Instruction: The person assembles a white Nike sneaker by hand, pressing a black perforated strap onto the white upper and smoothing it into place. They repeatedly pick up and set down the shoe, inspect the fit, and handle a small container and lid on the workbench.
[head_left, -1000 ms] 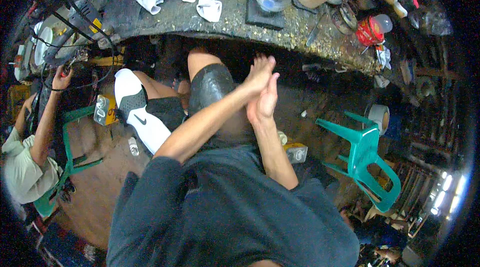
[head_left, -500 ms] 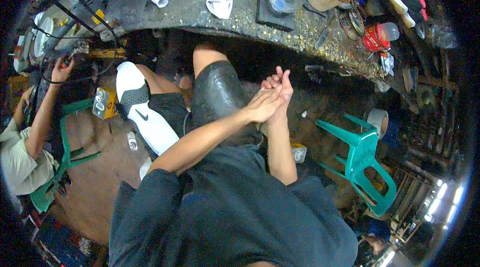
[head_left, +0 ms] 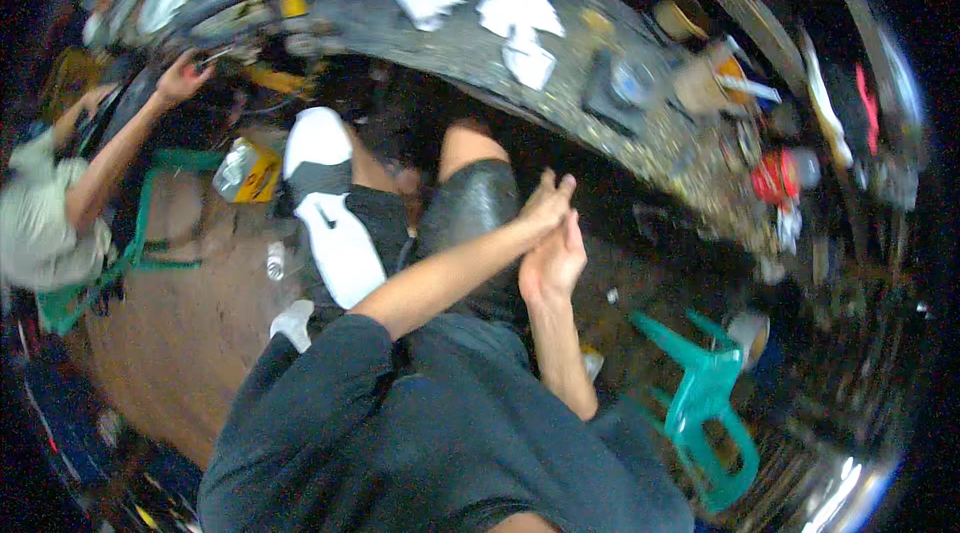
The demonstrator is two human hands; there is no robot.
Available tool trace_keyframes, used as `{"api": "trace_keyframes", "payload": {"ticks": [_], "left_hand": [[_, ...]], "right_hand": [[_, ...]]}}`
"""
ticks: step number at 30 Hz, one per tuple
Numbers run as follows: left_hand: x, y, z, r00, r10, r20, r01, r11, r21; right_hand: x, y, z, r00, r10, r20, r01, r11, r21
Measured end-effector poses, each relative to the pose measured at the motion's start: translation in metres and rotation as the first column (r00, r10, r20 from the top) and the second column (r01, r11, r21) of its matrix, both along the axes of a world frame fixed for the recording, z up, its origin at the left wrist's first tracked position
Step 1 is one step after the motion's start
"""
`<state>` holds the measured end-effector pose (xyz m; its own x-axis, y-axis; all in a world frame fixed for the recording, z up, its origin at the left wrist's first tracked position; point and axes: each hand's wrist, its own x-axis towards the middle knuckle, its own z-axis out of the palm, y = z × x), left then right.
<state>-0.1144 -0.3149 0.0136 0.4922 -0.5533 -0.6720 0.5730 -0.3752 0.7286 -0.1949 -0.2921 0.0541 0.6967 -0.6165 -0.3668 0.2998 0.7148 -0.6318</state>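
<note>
My left hand [head_left: 548, 209] reaches across from the left and lies against the upper part of my right hand [head_left: 553, 261]. The two hands touch in front of my lap, just right of my right thigh. On the right hand the palm shows, with its fingers pointing up. The left fingers look stretched out, though motion blurs them. I see no object in either hand. A shiny dark pad [head_left: 470, 205] covers my right thigh. Over my left leg lies a long white piece [head_left: 342, 251] with a dark panel and a curved black mark.
A worn workbench [head_left: 440, 58] curves across the far side, bearing white cloths [head_left: 522, 23], a pot [head_left: 705, 83] with sticks and a red can [head_left: 775, 178]. A green plastic chair [head_left: 690, 398] stands right. Another person's arm [head_left: 125, 148] works at left, near a yellow-and-grey box [head_left: 247, 171].
The view has swung, shifting the bench rightward. My left hand has slid from the right palm up toward the right fingers, baring the palm. The other person's hand still holds a small tool.
</note>
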Motion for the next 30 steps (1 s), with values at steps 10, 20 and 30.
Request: {"api": "trace_keyframes", "payload": {"ticks": [10, 20, 30], "left_hand": [[-0.051, -0.015, -0.017, 0.958, 0.081, 0.275, -0.11, 0.99, 0.092], [0.024, -0.007, -0.019, 0.968, 0.088, 0.233, -0.102, 0.993, 0.052], [-0.071, -0.052, -0.005, 0.907, -0.093, 0.41, 0.042, 0.99, 0.133]], "right_hand": [[0.004, -0.054, -0.066, 0.952, 0.083, -0.295, -0.21, 0.878, -0.431], [0.005, -0.011, 0.014, 0.954, 0.202, -0.224, -0.222, 0.973, -0.069], [-0.01, -0.087, -0.069, 0.789, 0.462, 0.404, -0.397, 0.886, -0.239]]}}
